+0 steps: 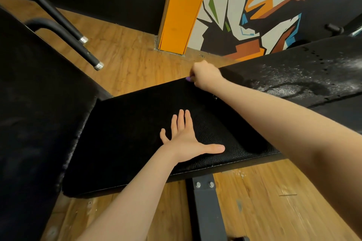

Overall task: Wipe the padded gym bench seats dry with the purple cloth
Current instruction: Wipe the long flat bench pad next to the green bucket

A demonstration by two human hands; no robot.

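Note:
A black padded bench seat fills the middle of the view. My left hand lies flat on it, palm down, fingers spread. My right hand is a closed fist at the seat's far edge, bunched around the purple cloth, of which only a small tip shows. To the right, the longer black back pad is speckled with wet droplets and smear marks.
Another black padded bench stands at the left. Black metal bars with silver tips slant above the wooden floor. An orange pillar and a painted mural wall lie behind. A grey steel frame leg runs under the seat.

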